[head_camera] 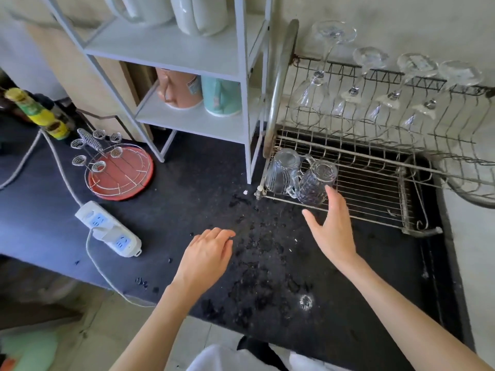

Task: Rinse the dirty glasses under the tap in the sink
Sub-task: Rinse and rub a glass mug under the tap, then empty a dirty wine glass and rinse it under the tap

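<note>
Head view — right hand (333, 231) beside mug (316, 183)

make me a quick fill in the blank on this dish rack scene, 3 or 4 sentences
1. The number of stemmed glasses hanging upside down on the rack's upper tier is ____.
2. The two mugs on the rack's lower tier stand ____ down.
3. The right hand reaches toward the mugs; both hands hold ____.
4. The power strip lies on the person's ____ side.

Missing words: four; upside; nothing; left
</note>
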The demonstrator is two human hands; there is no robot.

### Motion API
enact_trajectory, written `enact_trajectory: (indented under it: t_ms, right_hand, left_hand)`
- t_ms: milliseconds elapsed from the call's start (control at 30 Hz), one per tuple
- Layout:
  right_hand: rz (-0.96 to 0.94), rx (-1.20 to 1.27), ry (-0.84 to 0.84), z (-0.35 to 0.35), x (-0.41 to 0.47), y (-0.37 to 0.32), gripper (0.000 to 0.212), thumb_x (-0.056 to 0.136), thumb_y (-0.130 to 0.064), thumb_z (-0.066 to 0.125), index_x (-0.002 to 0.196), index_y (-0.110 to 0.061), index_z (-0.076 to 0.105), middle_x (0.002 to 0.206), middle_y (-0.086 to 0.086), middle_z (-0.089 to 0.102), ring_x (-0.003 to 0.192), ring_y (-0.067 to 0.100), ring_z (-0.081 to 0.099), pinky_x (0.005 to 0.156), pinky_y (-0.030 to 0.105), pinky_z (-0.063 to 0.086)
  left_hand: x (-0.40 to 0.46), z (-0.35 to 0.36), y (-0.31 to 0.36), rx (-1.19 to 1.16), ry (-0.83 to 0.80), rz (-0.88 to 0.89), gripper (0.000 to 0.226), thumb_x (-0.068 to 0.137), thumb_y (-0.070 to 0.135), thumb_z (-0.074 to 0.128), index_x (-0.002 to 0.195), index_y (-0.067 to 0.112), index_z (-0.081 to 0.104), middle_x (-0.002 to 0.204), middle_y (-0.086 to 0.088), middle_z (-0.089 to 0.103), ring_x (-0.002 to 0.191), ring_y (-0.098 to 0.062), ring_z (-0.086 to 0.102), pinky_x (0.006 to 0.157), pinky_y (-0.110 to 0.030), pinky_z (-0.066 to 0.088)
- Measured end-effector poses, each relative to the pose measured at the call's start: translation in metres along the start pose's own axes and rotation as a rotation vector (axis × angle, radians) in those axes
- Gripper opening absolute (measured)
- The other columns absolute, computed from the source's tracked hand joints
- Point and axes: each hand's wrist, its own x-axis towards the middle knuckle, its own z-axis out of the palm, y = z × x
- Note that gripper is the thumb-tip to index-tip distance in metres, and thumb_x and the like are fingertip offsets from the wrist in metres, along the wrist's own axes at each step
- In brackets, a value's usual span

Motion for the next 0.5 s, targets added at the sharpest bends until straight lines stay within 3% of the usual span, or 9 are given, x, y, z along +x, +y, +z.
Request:
enact_trajectory:
  t_ms: [100, 167, 367, 500]
  right_hand:
    - [-0.181, -0.072, -0.118, 0.015, -0.044, -0.032, 0.066, 0.091, -0.035, 0.056, 0.147, -0.016, 0.024, 0.152, 0.001, 0.027, 0.140, 0.014, 0.023, 0.112, 0.024, 0.017]
    - [-0.330, -0.102, -0.188, 0.030, -0.072, -0.060, 0.063, 0.092, -0.036, 0.055, 0.146, -0.016, 0.028, 0.150, 0.000, 0.031, 0.139, 0.013, 0.026, 0.111, 0.022, 0.018]
    - [-0.742, -0.107, -0.312, 0.100, -0.165, -0.156, 0.055, 0.091, -0.043, 0.043, 0.134, -0.009, 0.049, 0.134, 0.007, 0.053, 0.124, 0.017, 0.045, 0.105, 0.025, 0.033]
    - [-0.963, -0.035, -0.333, 0.153, -0.219, -0.218, 0.051, 0.088, -0.040, 0.048, 0.126, -0.006, 0.055, 0.125, 0.009, 0.059, 0.117, 0.018, 0.048, 0.101, 0.028, 0.036]
  left_hand:
    - [-0.035, -0.005, -0.017, -0.001, 0.069, -0.019, 0.023, 0.085, 0.021, 0.050, 0.096, 0.014, 0.068, 0.084, 0.001, 0.070, 0.072, -0.021, 0.066, 0.064, -0.034, 0.053]
    - [-0.065, -0.015, -0.032, -0.005, 0.104, -0.044, 0.028, 0.086, 0.025, 0.043, 0.093, 0.015, 0.068, 0.080, 0.002, 0.068, 0.069, -0.022, 0.066, 0.062, -0.033, 0.053]
    - [-0.200, -0.058, -0.097, 0.058, 0.146, -0.174, 0.034, 0.087, 0.030, 0.036, 0.094, 0.020, 0.067, 0.078, 0.004, 0.066, 0.069, -0.020, 0.064, 0.060, -0.028, 0.050]
    - [-0.296, -0.086, -0.152, 0.088, 0.180, -0.335, 0.033, 0.089, 0.029, 0.034, 0.091, 0.017, 0.065, 0.075, 0.001, 0.063, 0.067, -0.023, 0.062, 0.058, -0.031, 0.051]
